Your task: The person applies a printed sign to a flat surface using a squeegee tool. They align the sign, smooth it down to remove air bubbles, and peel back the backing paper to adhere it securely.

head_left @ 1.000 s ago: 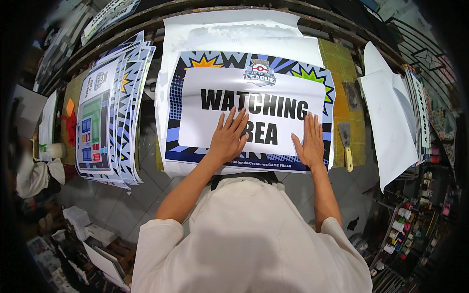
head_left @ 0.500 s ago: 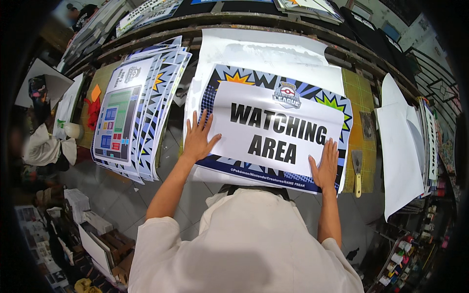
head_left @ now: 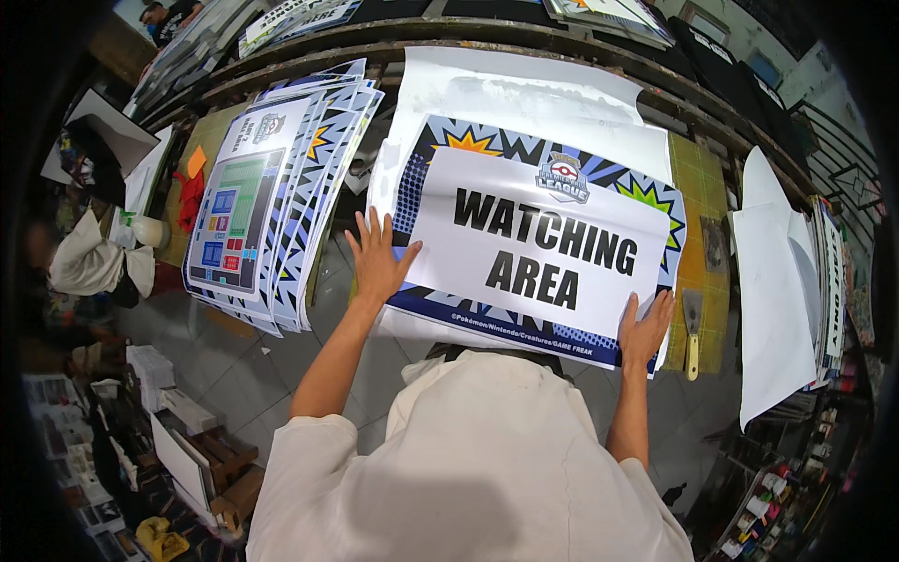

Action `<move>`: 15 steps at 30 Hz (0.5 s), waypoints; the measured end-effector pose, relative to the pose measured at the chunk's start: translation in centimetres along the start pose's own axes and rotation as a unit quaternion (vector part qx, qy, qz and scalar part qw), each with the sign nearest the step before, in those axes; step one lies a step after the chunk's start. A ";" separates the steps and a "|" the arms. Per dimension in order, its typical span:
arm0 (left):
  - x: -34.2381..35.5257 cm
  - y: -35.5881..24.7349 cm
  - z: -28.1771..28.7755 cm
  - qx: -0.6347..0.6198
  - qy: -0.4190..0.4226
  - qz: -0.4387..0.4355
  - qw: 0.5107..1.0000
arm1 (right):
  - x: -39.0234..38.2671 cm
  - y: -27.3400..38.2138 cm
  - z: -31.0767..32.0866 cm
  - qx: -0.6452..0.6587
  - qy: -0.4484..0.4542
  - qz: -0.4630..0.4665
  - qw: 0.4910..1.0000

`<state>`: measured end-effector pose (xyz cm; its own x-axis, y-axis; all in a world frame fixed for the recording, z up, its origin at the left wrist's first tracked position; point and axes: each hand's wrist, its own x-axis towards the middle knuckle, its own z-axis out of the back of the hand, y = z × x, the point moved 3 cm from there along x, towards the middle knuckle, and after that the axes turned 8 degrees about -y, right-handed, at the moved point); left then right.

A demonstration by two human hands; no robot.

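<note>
A printed sign (head_left: 543, 248) lies face up before me, tilted a little clockwise. It has a white middle with bold black lettering, a small emblem at the top and a blue border with starbursts. My left hand (head_left: 378, 260) is open at its left edge, fingers spread and thumb toward the border. At the lower right corner my right hand (head_left: 646, 332) rests open, with its fingers stretched out along the edge. Neither hand grips anything. Under the sign and beyond it lie large white sheets (head_left: 510, 89).
Overlapping printed signs (head_left: 243, 206) lie to the left, near a red cloth (head_left: 190, 199) and an orange card (head_left: 197, 161). On the right, a scraper (head_left: 693, 328) rests on a yellowish cutting mat (head_left: 698, 178); a curled white sheet (head_left: 773, 309) stands beyond. Another person (head_left: 171, 21) is at far left.
Both hands have slid outward over the sign: the left toward its left edge, the right toward its lower right corner. The whole view has shifted slightly.
</note>
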<state>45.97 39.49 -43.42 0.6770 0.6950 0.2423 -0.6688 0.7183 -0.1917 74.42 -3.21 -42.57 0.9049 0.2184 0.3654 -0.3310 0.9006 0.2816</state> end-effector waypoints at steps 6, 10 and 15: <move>0.4 0.2 -0.6 -0.010 -0.029 -0.006 1.000 | -0.2 -1.4 -0.5 0.121 -0.063 -0.082 0.987; -0.1 0.5 -0.5 0.027 0.004 0.028 0.999 | 0.3 -1.0 -0.4 0.012 -0.029 -0.043 0.999; 0.3 -0.4 0.0 0.005 0.029 0.043 0.999 | 0.4 -2.0 0.2 0.053 0.025 -0.046 0.997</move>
<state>46.42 39.42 -43.26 0.6338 0.7544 0.1708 -0.7276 0.6564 -0.1992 75.35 -4.96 -42.81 0.9438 0.1573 0.2907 -0.2701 0.8739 0.4042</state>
